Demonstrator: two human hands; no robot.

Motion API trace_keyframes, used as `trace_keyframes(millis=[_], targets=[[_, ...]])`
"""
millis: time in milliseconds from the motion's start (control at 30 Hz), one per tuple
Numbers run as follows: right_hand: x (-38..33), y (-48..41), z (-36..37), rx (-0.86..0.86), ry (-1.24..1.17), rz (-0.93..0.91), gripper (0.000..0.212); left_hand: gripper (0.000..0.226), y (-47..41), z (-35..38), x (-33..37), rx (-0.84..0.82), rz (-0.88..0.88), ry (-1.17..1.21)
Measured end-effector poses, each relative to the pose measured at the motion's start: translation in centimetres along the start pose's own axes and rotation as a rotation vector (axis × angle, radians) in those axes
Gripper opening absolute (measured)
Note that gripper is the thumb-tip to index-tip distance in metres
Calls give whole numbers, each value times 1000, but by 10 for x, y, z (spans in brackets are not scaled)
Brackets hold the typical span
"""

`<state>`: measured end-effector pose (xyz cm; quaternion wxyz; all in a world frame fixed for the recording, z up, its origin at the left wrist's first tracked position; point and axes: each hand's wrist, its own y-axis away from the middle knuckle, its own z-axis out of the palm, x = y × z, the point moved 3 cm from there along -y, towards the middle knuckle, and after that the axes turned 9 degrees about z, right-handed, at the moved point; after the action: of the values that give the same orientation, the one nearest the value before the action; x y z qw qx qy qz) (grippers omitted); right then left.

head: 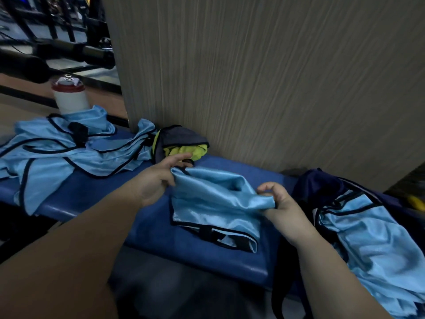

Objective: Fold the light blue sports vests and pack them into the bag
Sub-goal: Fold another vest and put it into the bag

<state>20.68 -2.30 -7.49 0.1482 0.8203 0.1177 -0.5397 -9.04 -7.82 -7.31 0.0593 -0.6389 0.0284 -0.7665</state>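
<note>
A light blue vest with black trim (216,203) lies partly folded on the blue padded bench (96,192). My left hand (158,178) pinches its far left corner. My right hand (280,203) pinches its right edge, which is lifted off the bench. On the right stands a dark navy bag (315,183), open, with light blue vests (372,245) lying in it. A heap of unfolded light blue vests (64,148) covers the bench's left end.
A white bottle with a red lid (69,95) stands behind the heap. A grey and yellow-green cloth bundle (181,143) sits against the wood-grain wall (264,77). Black gym equipment (57,49) fills the upper left.
</note>
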Motion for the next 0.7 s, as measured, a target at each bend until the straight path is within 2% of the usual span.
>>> trace_keyframes(millis=[67, 133, 267, 333, 400, 433, 467, 533, 633, 700], targets=[[3, 4, 0, -69, 84, 11, 73, 71, 4, -2, -2, -46, -25, -27], [4, 7, 2, -130, 223, 9, 74, 57, 8, -2, -4, -126, -77, -137], [-1, 16, 7, -230, 444, 21, 69, 45, 17, 5, -9, -217, -180, -603], [-5, 20, 8, -281, 456, 12, 58, 39, 17, 11, -10, -156, -167, -763], [-10, 23, 10, -320, 362, 22, 31, 36, 16, 20, -8, -125, -79, -1070], [-13, 24, 10, -304, 324, 43, 18, 41, 16, 26, -7, -126, -45, -1221], [-14, 24, 11, -258, 312, 63, 17, 48, 17, 33, -6, -138, -28, -1337], [-13, 21, 11, -93, 480, 69, 38, 63, 19, 43, -10, -174, -25, -1489], [-16, 22, 26, 84, 953, -28, 40, 80, 21, 48, -20, -251, -60, -1556], [-18, 23, 34, 123, 944, -101, 31, 88, 22, 49, -23, -286, -82, -1559]])
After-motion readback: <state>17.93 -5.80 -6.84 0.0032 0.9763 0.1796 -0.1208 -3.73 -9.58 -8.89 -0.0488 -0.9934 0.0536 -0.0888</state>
